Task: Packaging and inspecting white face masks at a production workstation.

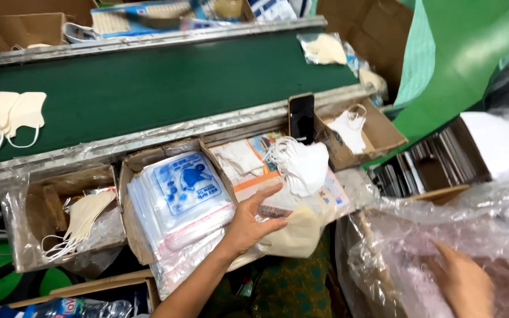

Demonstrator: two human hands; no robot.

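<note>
beige mask (299,235) flat, long axis left-right; left hand (248,227) grip grasping its edge, right hand (463,282) inside clear bag (443,235), grip state unclear

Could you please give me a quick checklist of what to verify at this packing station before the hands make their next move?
1. Left hand has hold of the beige mask: ok, fingers lie on it, beside the stack of clear printed bags.
2. Right hand free: not ok, it is down inside the large clear plastic bag; what it touches is hidden.
3. White masks within reach: ok, a pile lies just above the left hand.
4. Green conveyor belt carrying masks: ok, a cream pair lies at its left end.
5. Phone steady: cannot tell, it stands propped against the belt's rail.
</note>
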